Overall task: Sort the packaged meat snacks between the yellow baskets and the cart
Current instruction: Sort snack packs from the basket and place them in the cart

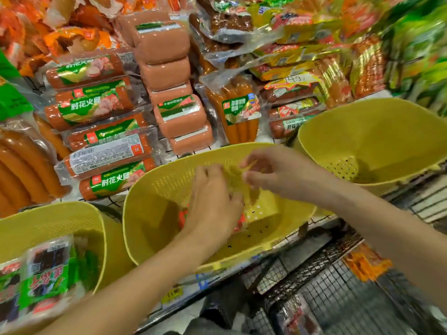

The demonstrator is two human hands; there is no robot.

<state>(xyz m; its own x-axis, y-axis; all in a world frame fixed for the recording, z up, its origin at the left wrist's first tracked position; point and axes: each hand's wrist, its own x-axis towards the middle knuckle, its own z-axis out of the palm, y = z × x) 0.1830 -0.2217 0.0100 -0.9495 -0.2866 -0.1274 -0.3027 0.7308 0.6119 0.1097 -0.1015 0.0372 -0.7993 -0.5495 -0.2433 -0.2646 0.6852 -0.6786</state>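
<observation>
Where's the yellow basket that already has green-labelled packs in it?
Head view, lower left corner: the basket sits just left of the middle yellow basket, in front of the stacked ham sausages.

Both hands reach into the middle yellow basket (145, 189): the left hand (212, 201) lies over a red packet (182, 217) at its bottom, the right hand (273, 172) hovers just above, blurred. The left basket (48, 218) holds green-labelled packets (41, 281); the right basket (362, 131) sits above the wire cart (338, 286)

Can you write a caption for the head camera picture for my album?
Left hand reaches into the middle yellow basket, right hand hovers above, stacked sausage packs behind.
</observation>
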